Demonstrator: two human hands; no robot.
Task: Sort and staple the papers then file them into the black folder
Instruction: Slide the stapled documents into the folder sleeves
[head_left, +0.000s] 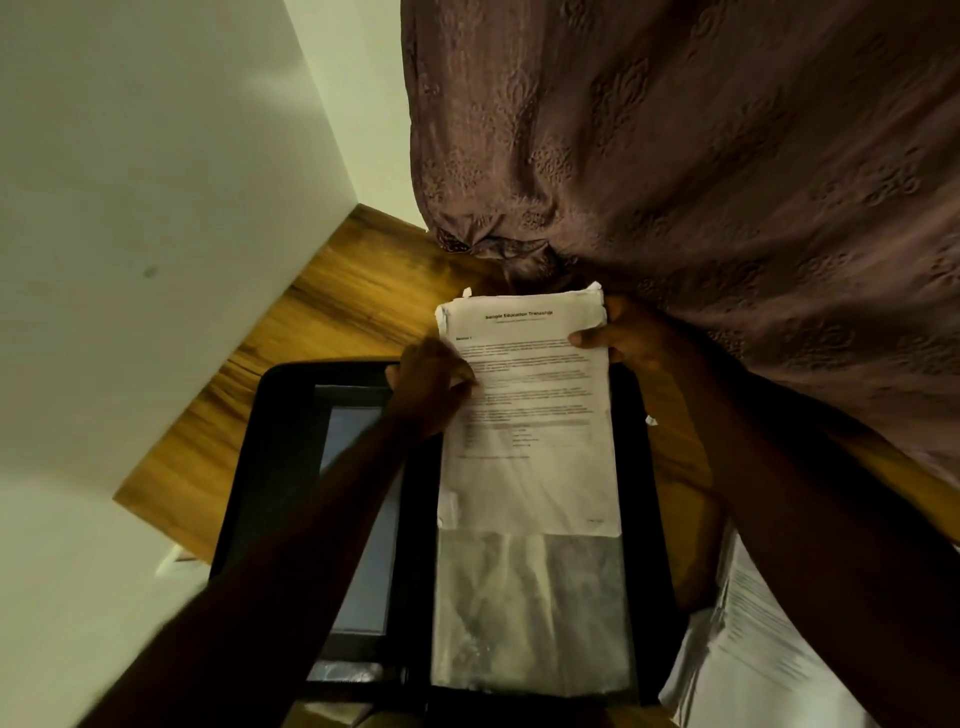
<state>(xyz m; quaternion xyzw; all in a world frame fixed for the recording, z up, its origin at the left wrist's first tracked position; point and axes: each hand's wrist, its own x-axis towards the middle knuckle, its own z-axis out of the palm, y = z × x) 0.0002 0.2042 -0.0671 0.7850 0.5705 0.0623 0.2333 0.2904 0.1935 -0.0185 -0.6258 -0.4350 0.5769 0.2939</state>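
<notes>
A thick stack of printed papers (530, 415), its top sheet headed as a transcript, lies partly inside a clear plastic sleeve (530, 613) on the right half of the open black folder (280, 467). My left hand (431, 384) holds the stack's left edge with curled fingers. At the stack's top right corner my right hand (623, 338) grips it, thumb on the top sheet. The folder lies flat on the wooden table (322, 306).
More loose printed papers (748, 649) lie on the table right of the folder, under my right forearm. A brown patterned curtain (701, 156) hangs behind the table. A white wall (156, 182) borders the table on the left. The folder's left half holds a grey pocket (353, 519).
</notes>
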